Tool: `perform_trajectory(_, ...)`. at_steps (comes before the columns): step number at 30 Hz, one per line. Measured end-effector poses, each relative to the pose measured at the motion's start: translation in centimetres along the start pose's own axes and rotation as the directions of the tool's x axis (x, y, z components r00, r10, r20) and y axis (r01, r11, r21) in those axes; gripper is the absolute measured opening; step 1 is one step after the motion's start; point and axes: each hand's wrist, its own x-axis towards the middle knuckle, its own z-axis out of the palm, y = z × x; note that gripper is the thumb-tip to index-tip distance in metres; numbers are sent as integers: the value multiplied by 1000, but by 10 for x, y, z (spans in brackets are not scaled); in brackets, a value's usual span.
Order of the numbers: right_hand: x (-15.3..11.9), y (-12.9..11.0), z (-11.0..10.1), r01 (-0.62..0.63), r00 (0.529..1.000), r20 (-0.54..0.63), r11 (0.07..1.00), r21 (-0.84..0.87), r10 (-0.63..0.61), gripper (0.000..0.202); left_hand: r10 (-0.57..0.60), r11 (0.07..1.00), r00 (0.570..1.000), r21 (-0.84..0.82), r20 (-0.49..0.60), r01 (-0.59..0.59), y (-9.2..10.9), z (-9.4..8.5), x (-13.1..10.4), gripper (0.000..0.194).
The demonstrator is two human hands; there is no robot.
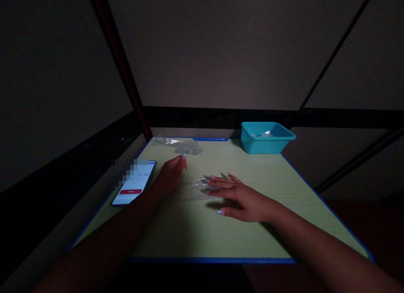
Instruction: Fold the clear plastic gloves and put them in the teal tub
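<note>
A thin clear plastic bag [192, 191] lies flat on the table between my hands. My right hand [241, 198] is spread palm down, its fingertips over the bag's right part and its thumb apart to the near side. At the bag's left end is my left hand [172, 173], turned on its side with fingers curled and thumb close to them. Whatever those fingers hold, if anything, is hidden. Beyond the left hand, more clear plastic bags [189, 149] lie overlapping near the far left edge.
A phone [134, 183] with a lit screen lies at the table's left, beside my left forearm. A turquoise plastic basket [265, 146] with clear plastic inside stands at the far right corner. The pale table [202, 242] has a blue rim; panel walls [221, 53] rise behind it.
</note>
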Motion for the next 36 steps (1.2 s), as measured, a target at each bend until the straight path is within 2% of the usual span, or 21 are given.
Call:
perform_trajectory(3, 0, -1, -1, 44, 999, 30, 999, 18, -44, 44, -81, 997, 995, 2, -50, 81, 2, -1, 1, 41)
perform_trajectory(6, 0, 0, 1, 32, 996, 88, 999, 13, -33, 42, -129, 991, 990, 21, -54, 130, 7, -3, 1, 42)
perform_trajectory(11, 2, 1, 6, 17, 991, 132, 1000, 21, -20, 43, -92, 996, 996, 5, -19, 92, 3, -1, 1, 46)
perform_trajectory(14, 1, 2, 7, 0, 990, 142, 1000, 23, -4, 47, -58, 998, 998, -6, 38, 59, -1, 1, 0, 47)
perform_trajectory(16, 1, 2, 7, -14, 989, 151, 999, 30, 9, 52, -11, 1000, 994, -12, 113, 12, -1, 2, -1, 48)
perform_trajectory(18, 1, 2, 7, -22, 987, 158, 999, 41, 15, 56, 41, 999, 972, -12, 231, -39, 1, 3, -3, 49)
perform_trajectory(21, 1, 1, 8, -16, 987, 158, 998, 53, 8, 55, 102, 986, 901, 79, 422, -148, 4, 5, -6, 45)
perform_trajectory(23, 0, 1, 8, -2, 987, 160, 998, 57, -7, 52, 123, 951, 862, 189, 491, -243, 4, 6, -7, 38)
perform_trajectory(25, 0, 1, 7, 9, 987, 161, 998, 60, -19, 49, 151, 910, 855, 269, 496, -316, 3, 7, -8, 33)
perform_trajectory(28, 1, 3, 6, -11, 994, 109, 999, 44, 6, 48, 210, 877, 860, 298, 466, -376, 0, 8, -8, 28)
perform_trajectory(32, 3, 12, 9, -127, 992, -32, 991, -45, 126, 53, 271, 854, 828, 273, 492, -442, -5, 11, -9, 25)
perform_trajectory(36, 8, 18, 19, -204, 975, -114, 969, -143, 189, 61, 351, 776, 813, 342, 464, -530, -1, 18, -12, 28)
